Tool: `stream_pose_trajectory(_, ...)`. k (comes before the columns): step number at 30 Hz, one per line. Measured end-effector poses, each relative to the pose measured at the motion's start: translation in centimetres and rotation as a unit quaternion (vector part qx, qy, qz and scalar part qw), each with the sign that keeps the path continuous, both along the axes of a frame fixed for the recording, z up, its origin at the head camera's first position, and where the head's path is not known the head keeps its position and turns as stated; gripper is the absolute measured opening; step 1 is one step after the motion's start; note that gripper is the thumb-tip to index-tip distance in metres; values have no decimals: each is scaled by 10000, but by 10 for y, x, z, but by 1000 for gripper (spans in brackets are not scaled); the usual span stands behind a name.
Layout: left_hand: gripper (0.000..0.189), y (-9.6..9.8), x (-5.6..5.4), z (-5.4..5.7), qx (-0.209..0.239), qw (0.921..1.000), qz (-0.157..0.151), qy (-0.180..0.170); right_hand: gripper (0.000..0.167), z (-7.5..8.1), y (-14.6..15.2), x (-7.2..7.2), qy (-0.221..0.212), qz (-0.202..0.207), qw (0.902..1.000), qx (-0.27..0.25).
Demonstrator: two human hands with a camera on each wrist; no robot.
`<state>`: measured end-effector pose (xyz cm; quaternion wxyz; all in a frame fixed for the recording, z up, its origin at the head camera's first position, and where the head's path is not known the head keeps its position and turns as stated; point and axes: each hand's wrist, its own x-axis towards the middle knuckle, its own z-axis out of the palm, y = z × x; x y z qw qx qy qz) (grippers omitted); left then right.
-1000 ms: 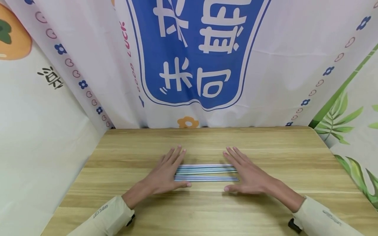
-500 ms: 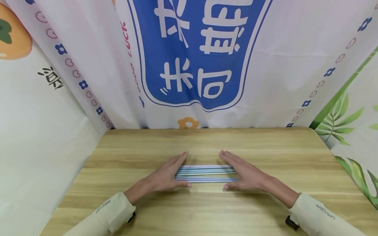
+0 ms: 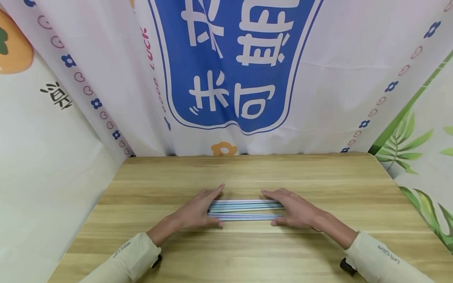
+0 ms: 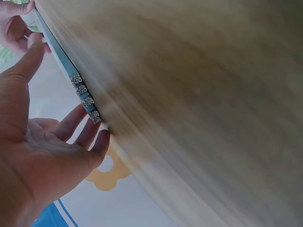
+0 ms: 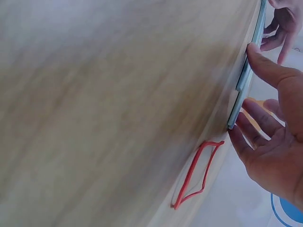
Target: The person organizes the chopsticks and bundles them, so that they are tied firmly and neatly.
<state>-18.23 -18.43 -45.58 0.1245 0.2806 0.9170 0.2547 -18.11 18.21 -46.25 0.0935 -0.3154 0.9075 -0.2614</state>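
Observation:
Several thin pastel blue and lilac chopsticks (image 3: pixel 245 206) lie side by side across the table, with a narrow gap splitting them into two groups. Ornate silver ends (image 4: pixel 85 97) show beside the left fingers in the left wrist view. My left hand (image 3: pixel 196 209) spans the left end, thumb on the near side and bent fingers beyond the far side. At the other end my right hand (image 3: pixel 299 211) spans them likewise. In the right wrist view, right fingertips (image 5: pixel 236 137) sit by the chopstick ends. Neither hand visibly pinches them.
A red loop, like a rubber band (image 5: pixel 189 177), lies on the wood-grain table (image 3: pixel 240 255) beside the right hand, mostly hidden under the wrist in the head view. A printed white and blue curtain (image 3: pixel 329 98) hangs along the table's far edge.
The spread fingers of both hands have drawn together and bent, coming nearer to the far side of the chopsticks. The chopsticks have stayed nearly in place.

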Motion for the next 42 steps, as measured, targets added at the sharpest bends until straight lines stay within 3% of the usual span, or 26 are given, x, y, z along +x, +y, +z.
stream_pose_trajectory(9, 105, 1, -2, 0, 196, 9984, -394, 367, 72, 2, 2, 2, 80, -42, 9999, -65)
stream_pose_trajectory(18, 80, 4, -1, 3, 56, 9987, -329, 372, 59, 0, 5, 1, 97, -94, 9994, -308)
stream_pose_trajectory(27, 77, 8, -4, 6, -54, 9975, -414, 576, 51, 1, 4, -1, 89, -74, 9994, -314)
stream_pose_trajectory(34, 76, 12, -10, 7, -88, 9968, -590, 531, 48, 2, 6, 0, 90, -151, 9996, -221)
stream_pose_trajectory(42, 71, 12, -9, 6, -15, 9974, -450, 561, 42, 3, 2, -1, -103, -57, 9991, -406)
